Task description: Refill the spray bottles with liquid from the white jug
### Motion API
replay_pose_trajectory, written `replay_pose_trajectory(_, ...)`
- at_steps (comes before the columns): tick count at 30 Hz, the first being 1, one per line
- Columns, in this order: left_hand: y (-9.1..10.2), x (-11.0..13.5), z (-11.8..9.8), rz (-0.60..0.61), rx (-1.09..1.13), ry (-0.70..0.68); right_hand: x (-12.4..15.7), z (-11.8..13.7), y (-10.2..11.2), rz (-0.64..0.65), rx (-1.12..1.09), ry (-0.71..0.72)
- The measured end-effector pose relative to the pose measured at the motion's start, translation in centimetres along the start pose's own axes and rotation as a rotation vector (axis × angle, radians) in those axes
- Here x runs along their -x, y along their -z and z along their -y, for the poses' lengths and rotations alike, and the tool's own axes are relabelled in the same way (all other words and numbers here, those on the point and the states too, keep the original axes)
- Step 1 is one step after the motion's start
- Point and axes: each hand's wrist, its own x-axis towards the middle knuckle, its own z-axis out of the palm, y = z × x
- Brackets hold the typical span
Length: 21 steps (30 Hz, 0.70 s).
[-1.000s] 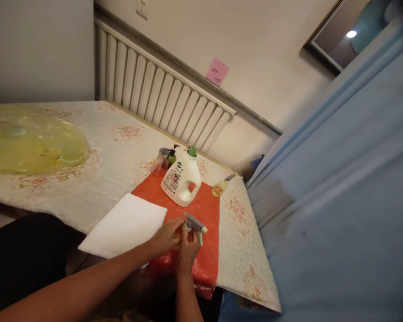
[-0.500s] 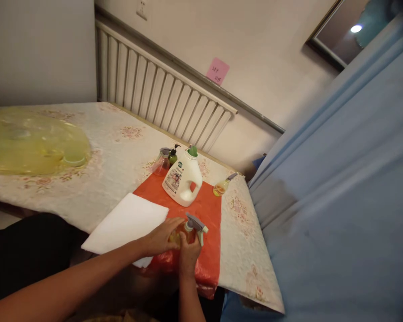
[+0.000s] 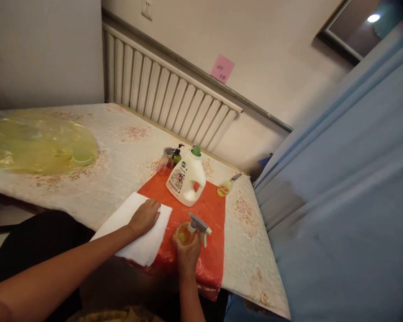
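Note:
My right hand (image 3: pixel 188 251) is wrapped around the body of a clear spray bottle (image 3: pixel 184 233). Amber liquid shows inside, and its grey trigger head points to the right. My left hand (image 3: pixel 145 218) lies on top of a folded white cloth (image 3: pixel 144 250), palm down, with its fingers stretched toward the cloth's right side. Beneath the bottle and part of the cloth is a red plastic sheet (image 3: pixel 212 223). Just beyond my hands stands a white detergent jug (image 3: pixel 188 176) with a green spout.
Behind the jug are a pinkish spray bottle (image 3: pixel 165 164) and a green pump bottle (image 3: pixel 177 156). Another spray bottle (image 3: pixel 224 188) stands to the right. A yellow plastic bag (image 3: pixel 40 143) lies on the floral tablecloth (image 3: pixel 121 154) at left. A blue curtain (image 3: pixel 339 179) hangs right.
My left hand has let go of the spray bottle and moved left onto the white cloth. My right hand still holds the bottle. The view has shifted slightly.

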Motion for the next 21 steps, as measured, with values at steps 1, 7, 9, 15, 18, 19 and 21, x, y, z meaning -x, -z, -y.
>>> replay_pose_trajectory(1,-0.2,0.1,0.2,0.006,-0.048,0.001,0.0,0.0,0.0,0.002,0.003,-0.007)
replay_pose_trajectory(7,-1.2,0.7,0.7,-0.013,-0.141,-0.036,0.2,0.1,-0.4,-0.049,0.021,-0.006)
replay_pose_trajectory(9,-1.1,0.8,0.7,-0.022,-0.138,-0.049,0.2,-0.1,-0.5,-0.043,0.043,-0.005)
replay_pose_trajectory(15,-0.9,0.6,0.8,-0.022,-0.167,-0.068,-0.8,-0.8,-0.1,-0.045,0.062,-0.118)
replay_pose_trajectory(18,-1.0,0.6,0.9,-0.030,-0.174,-0.073,-1.9,-0.8,1.1,-0.020,0.040,-0.173)
replay_pose_trajectory(19,-1.0,0.6,0.9,-0.034,-0.175,-0.077,-2.4,-0.9,1.7,-0.010,0.032,-0.183)
replay_pose_trajectory(21,-1.1,0.6,1.0,-0.036,-0.177,-0.082,-3.9,-1.0,2.9,0.012,0.016,-0.193)
